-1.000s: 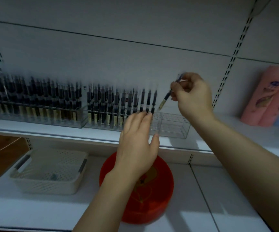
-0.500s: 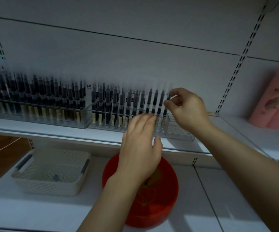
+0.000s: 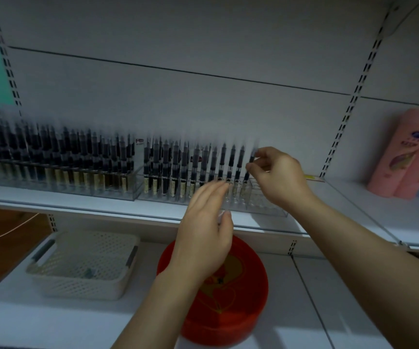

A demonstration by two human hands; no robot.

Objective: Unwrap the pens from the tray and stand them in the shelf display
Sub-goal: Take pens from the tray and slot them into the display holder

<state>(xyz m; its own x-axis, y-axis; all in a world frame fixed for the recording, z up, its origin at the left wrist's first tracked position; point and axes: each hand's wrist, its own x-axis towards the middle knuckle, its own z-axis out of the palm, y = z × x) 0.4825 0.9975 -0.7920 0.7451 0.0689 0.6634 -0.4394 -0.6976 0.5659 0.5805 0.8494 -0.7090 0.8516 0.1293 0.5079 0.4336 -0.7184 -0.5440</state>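
The right hand (image 3: pixel 277 176) pinches a dark-barrelled pen with a clear lower section (image 3: pixel 249 170) between thumb and curled fingers, holding it upright with its lower end down in the clear plastic pen rack (image 3: pixel 263 206) on the upper white shelf (image 3: pixel 102 210). This pen stands at the right end of the row of dark pens (image 3: pixel 203 167) already upright in that rack; the slots to its right, under the wrist, hold nothing that can be seen. The left hand (image 3: pixel 204 231) hovers just in front of the rack with fingers straight and together, thumb apart, fingertips close to the lower ends of the standing pens; whether they touch is not clear. A second clear rack packed with dark pens (image 3: pixel 52 157) sits just left of the first, blurred. Below the left wrist, on the lower white shelf (image 3: pixel 354 311), is a round red plastic tub with a yellow printed design (image 3: pixel 241 298). To its left lies a white perforated plastic basket with grey handles (image 3: pixel 85 268), with a small dark item at its bottom. Far right on the upper shelf lean pink printed packages (image 3: pixel 409 152).
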